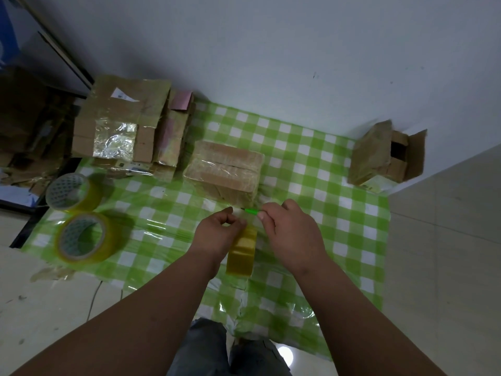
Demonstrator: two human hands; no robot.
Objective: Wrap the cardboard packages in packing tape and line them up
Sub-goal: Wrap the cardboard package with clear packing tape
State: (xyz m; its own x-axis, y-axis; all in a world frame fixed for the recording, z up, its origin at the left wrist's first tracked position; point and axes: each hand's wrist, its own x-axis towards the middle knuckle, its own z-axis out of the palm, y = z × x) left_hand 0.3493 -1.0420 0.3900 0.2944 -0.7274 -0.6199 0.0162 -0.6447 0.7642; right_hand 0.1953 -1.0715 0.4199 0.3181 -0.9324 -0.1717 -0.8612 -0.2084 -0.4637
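A yellow roll of packing tape (242,251) stands on edge on the green checked cloth (339,240). My left hand (217,234) grips its top. My right hand (290,229) pinches a small green cutter (252,211) just above the roll, pointing left. A tape-wrapped cardboard package (225,169) lies right behind my hands. Another cardboard package (379,156), with open flaps, stands at the far right against the wall. Several taped packages (119,123) are stacked at the far left.
Two more yellow tape rolls (73,191) (86,237) lie at the cloth's left edge. Dark loose cardboard (24,126) is piled further left. A white wall (271,50) closes the far side. My knees (230,348) show at the bottom.
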